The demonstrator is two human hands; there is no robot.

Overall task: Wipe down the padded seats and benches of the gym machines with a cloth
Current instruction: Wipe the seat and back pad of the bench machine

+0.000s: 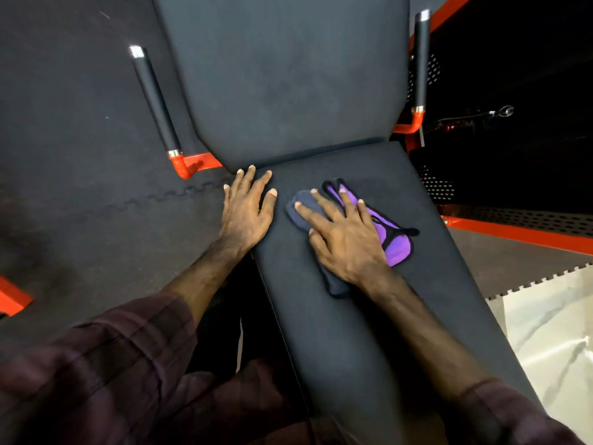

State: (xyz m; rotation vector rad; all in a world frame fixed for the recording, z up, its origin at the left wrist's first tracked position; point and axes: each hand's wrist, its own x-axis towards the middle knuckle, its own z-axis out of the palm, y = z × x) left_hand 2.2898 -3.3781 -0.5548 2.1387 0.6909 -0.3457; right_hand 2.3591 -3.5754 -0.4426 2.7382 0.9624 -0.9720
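Seat pad (369, 316), black and matte, runs from centre toward 5 o'clock below the black back pad (282, 75). Near its top lies the cloth (396, 244), dark navy with purple patches, flattened under the right hand (343, 236), whose fingers are spread and pressing down. At 9 o'clock of the cloth, the left hand (245, 208) rests flat, fingers splayed, on the seat's edge. No writing is legible.

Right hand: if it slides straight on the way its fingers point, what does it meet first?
Probably the back pad. The right hand presses the cloth flat on the seat pad, fingers pointing up-left toward the seam; only bare seat lies between.
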